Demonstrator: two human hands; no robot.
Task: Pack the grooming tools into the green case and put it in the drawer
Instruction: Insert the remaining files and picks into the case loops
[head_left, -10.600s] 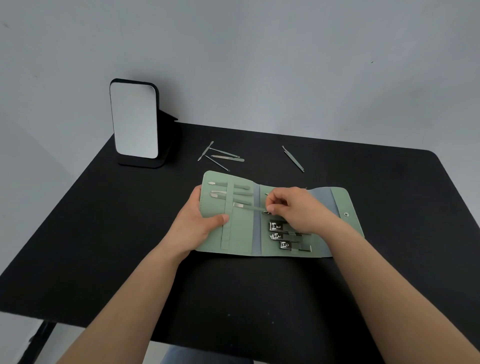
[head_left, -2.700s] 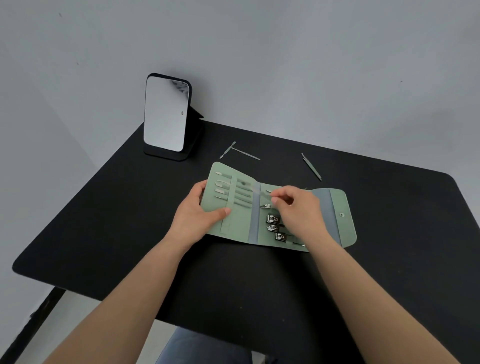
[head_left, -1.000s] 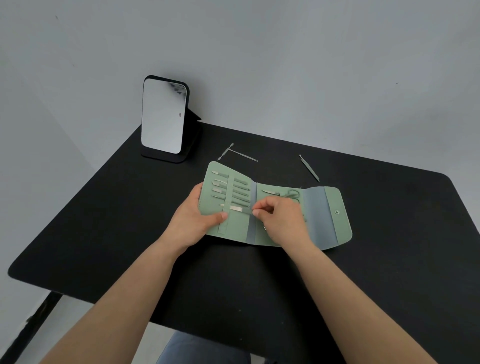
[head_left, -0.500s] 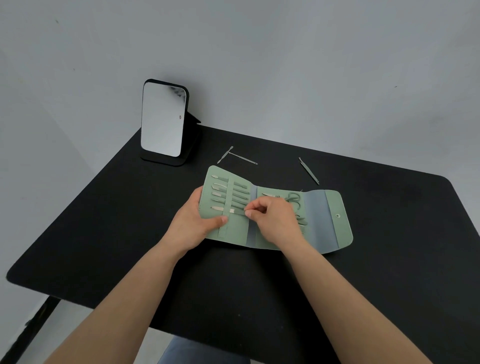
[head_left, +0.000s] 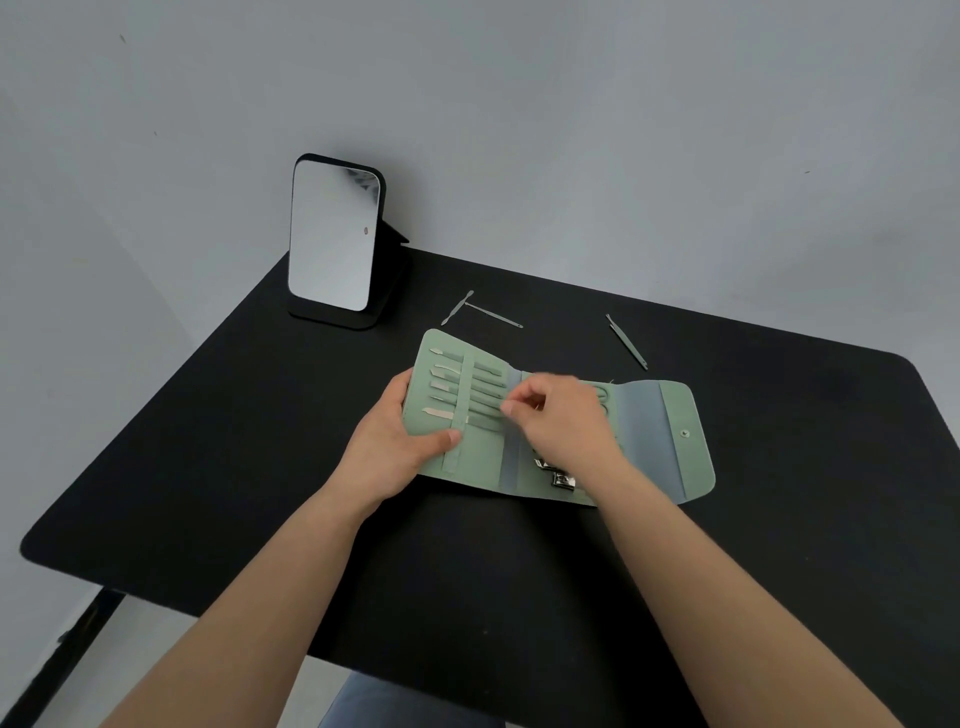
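Item one: our left hand (head_left: 397, 448) grips the left edge of the green case (head_left: 483, 457), fingers hidden behind the panel and the thumb pressed flat on its front beside the vertical strap (head_left: 457, 415). Item two: our right hand (head_left: 563, 423) sits over the middle of the case, thumb and forefinger drawn together at the end of a slim tool on the left panel; the hand is blurred, so we cannot tell whether it actually pinches the tool. Item three: the case itself, lying open on the black table (head_left: 260, 441), three panels spread out, its right flap carrying a snap button (head_left: 684, 433). On the case's left panel we count five slim tools (head_left: 441, 371) tucked in a row under the strap, pale metal tips pointing left. On the case's centre panel, below our right hand, two shiny nail clippers (head_left: 562, 480) show in part, and a scissor loop (head_left: 602, 395) peeks out to the right of the knuckles. Item four: behind the case, two thin loose tools (head_left: 488, 310) lie on the table, meeting in a T shape. Item five: behind the case's right flap, one more loose tool (head_left: 627, 343) lies diagonally, apart from the pair. Item six: behind and left of the case, a standing mirror (head_left: 335, 236) on a black base, tilted back.
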